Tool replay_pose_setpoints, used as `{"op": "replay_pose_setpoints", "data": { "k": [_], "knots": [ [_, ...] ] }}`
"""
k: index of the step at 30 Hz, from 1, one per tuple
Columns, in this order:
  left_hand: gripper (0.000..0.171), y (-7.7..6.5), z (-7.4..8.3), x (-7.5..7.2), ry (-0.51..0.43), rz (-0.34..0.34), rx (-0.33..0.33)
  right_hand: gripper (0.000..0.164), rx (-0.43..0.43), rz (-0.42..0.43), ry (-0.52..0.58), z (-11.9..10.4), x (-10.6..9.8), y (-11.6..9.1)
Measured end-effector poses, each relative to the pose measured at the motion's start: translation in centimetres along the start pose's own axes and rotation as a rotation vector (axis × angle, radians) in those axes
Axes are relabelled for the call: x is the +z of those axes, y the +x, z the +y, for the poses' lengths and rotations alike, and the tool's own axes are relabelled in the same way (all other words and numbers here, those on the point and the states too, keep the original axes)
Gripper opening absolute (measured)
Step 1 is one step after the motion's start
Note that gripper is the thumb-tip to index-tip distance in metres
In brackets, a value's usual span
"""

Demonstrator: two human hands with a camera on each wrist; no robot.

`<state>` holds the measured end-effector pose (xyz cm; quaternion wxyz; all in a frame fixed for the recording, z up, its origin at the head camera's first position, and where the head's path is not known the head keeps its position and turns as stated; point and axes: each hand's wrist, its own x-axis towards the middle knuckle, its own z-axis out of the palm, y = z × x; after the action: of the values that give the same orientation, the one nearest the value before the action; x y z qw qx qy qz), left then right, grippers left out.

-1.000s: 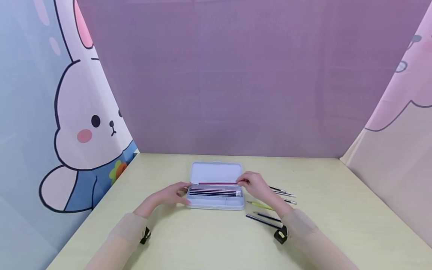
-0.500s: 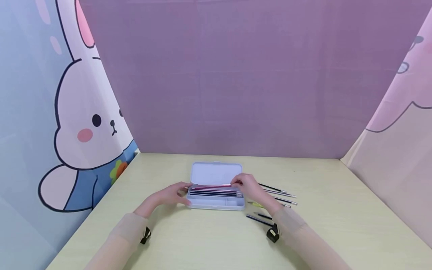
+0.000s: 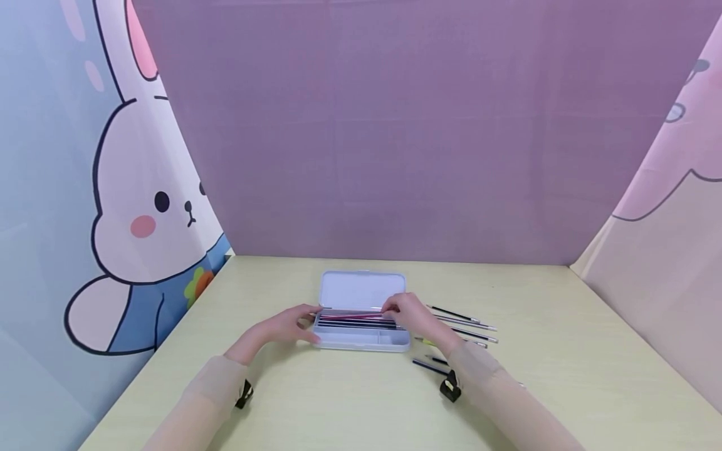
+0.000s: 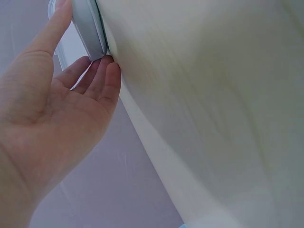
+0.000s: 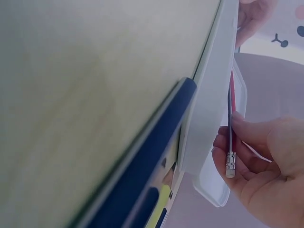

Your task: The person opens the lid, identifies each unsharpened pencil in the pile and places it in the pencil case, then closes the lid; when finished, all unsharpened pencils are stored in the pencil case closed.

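Note:
A white pencil case [image 3: 345, 339] lies on the table with its lid [image 3: 361, 289] folded back. Several dark striped pencils [image 3: 356, 324] lie in its rear compartment; the front section shows a small divider. My left hand [image 3: 284, 325] grips the case's left end, thumb at the front and fingers behind, as the left wrist view also shows. Over the rear compartment, my right hand [image 3: 410, 314] pinches a red striped pencil [image 3: 352, 316] near its eraser end. In the right wrist view its silver ferrule and pale eraser [image 5: 231, 166] stick out past the fingers.
Right of the case, several dark pencils [image 3: 459, 315] lie on the table, partly under the right forearm. A yellow-green pencil [image 3: 426, 342] and a dark blue pencil [image 3: 430, 367] are nearer me. A purple cloth [image 3: 395, 156] hangs behind the table [image 3: 316, 401].
My right hand has moved left and slightly toward me, bringing the red pencil from beside the lid hinge down over the rear compartment. My left hand stays on the case.

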<state>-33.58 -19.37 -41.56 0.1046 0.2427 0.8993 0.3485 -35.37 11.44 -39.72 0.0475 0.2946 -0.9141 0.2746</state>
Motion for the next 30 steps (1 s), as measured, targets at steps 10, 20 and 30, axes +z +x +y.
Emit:
{"op": "replay_pose_setpoints", "data": {
  "k": [10, 20, 30],
  "knots": [
    [0.079, -0.06, -0.03, -0.11, 0.011, 0.002, -0.01, 0.004, -0.025, 0.0, -0.023, -0.14, 0.63, 0.54],
    [0.079, 0.0, 0.09, -0.08, 0.011, 0.005, 0.006, 0.005, -0.036, 0.02, -0.033, -0.06, 0.73, 0.6],
    [0.079, -0.03, -0.18, -0.02, 0.007, 0.006, 0.002, 0.007, 0.006, 0.03, 0.029, 0.08, -0.11, 0.07]
  ]
}}
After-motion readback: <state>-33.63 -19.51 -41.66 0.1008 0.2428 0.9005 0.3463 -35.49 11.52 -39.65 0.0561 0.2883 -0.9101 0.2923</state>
